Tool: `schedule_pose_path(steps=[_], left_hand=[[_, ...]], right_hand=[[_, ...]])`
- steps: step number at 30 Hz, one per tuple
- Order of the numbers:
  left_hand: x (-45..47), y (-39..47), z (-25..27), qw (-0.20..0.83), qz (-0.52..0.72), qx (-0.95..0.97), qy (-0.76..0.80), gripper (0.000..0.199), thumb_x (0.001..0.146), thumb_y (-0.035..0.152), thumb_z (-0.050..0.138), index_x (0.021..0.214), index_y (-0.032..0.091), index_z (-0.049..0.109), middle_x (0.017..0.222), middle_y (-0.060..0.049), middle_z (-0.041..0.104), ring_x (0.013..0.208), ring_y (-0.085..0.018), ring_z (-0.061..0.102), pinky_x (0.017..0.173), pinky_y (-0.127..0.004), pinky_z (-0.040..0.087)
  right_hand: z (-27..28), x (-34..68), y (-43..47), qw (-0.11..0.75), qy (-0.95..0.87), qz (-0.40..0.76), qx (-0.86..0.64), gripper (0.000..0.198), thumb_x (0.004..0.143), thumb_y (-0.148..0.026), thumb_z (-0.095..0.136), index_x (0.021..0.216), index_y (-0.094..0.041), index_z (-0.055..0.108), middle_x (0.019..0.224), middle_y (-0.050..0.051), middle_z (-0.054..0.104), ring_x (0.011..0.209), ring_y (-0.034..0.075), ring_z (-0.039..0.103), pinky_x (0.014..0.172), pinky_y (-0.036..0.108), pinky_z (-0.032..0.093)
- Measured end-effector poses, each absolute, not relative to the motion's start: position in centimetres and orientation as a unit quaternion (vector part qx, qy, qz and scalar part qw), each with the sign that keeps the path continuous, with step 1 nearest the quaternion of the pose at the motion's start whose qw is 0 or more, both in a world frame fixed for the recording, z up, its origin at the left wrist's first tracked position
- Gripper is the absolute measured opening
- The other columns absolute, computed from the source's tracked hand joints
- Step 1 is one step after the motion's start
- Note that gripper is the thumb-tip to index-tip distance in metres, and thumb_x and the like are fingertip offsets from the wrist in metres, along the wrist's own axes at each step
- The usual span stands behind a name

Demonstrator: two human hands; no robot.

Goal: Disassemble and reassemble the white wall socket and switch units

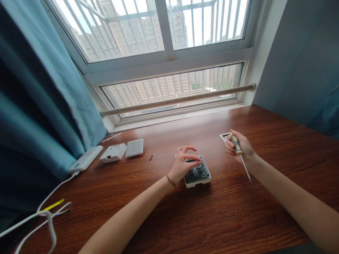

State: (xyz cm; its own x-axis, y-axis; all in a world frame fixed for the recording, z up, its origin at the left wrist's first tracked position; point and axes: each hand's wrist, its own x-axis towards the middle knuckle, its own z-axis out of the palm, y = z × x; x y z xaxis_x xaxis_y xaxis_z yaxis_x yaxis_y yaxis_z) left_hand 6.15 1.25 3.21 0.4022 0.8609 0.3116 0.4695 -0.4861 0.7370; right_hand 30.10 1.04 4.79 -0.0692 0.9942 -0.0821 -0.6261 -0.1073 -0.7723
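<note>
My left hand [184,163] is over a wall switch [198,176] with a white box and a dark inner face. Its thumb and forefinger come together above the far right part of the switch. Whatever may be between those fingertips is too small to make out. Farther right, my right hand [242,144] grips a screwdriver [236,144] with a grey and yellow handle, its thin shaft slanting back toward me. A white frame [222,135] peeks out beside the right fingers, partly hidden by them; I cannot tell whether they touch it.
On the left of the wooden table [164,211] lie a white socket faceplate [134,147], a white mounting box [113,153] and small brass-coloured screws [150,157]. A white power strip [86,159] with cables is by the blue curtain [53,88]. A window rail [180,100] crosses behind.
</note>
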Motion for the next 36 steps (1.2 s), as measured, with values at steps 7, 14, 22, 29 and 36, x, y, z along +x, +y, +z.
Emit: schedule_pose_path(steps=[7,14,22,29,36], left_hand=[[6.35,1.29,2.73,0.266,0.326,0.786,0.452,0.005,0.064,0.032,0.074,0.068,0.033,0.072,0.111,0.005,0.058,0.116,-0.025,0.036,0.101,-0.046,0.022],[6.46,1.20,2.53,0.257,0.327,0.790,0.451,0.005,0.065,0.034,0.073,0.069,0.033,0.072,0.116,0.005,0.056,0.118,-0.025,0.034,0.102,-0.046,0.020],[6.39,0.86,2.76,0.258,0.322,0.794,0.446,0.003,0.066,0.031,0.072,0.069,0.031,0.071,0.111,0.004,0.058,0.116,-0.024,0.036,0.102,-0.046,0.021],[6.15,0.95,2.78,0.252,0.327,0.799,0.437,0.003,0.066,0.028,0.072,0.067,0.030,0.071,0.107,0.003,0.059,0.114,-0.024,0.037,0.101,-0.046,0.022],[6.29,0.71,2.94,0.247,0.326,0.807,0.427,0.002,0.067,0.029,0.072,0.067,0.030,0.071,0.106,0.003,0.059,0.115,-0.025,0.036,0.101,-0.044,0.022]], right_hand=[[4.99,29.55,0.67,0.592,-0.288,0.674,-0.335,0.029,0.079,-0.036,0.049,0.057,-0.018,0.046,0.033,-0.005,0.039,0.025,0.004,0.027,0.028,0.017,0.016],[5.09,29.32,0.54,0.589,-0.277,0.677,-0.343,0.031,0.082,-0.036,0.045,0.057,-0.018,0.047,0.034,-0.005,0.039,0.026,0.005,0.026,0.028,0.017,0.016],[5.22,29.30,0.55,0.582,-0.281,0.682,-0.343,0.031,0.082,-0.035,0.044,0.057,-0.018,0.046,0.034,-0.005,0.038,0.026,0.005,0.026,0.027,0.017,0.016],[5.30,29.32,0.47,0.580,-0.293,0.680,-0.339,0.030,0.081,-0.036,0.047,0.057,-0.018,0.046,0.034,-0.005,0.039,0.027,0.005,0.026,0.027,0.017,0.017],[5.39,29.30,0.41,0.581,-0.292,0.678,-0.342,0.029,0.080,-0.036,0.047,0.057,-0.018,0.046,0.034,-0.005,0.039,0.026,0.005,0.025,0.027,0.017,0.016]])
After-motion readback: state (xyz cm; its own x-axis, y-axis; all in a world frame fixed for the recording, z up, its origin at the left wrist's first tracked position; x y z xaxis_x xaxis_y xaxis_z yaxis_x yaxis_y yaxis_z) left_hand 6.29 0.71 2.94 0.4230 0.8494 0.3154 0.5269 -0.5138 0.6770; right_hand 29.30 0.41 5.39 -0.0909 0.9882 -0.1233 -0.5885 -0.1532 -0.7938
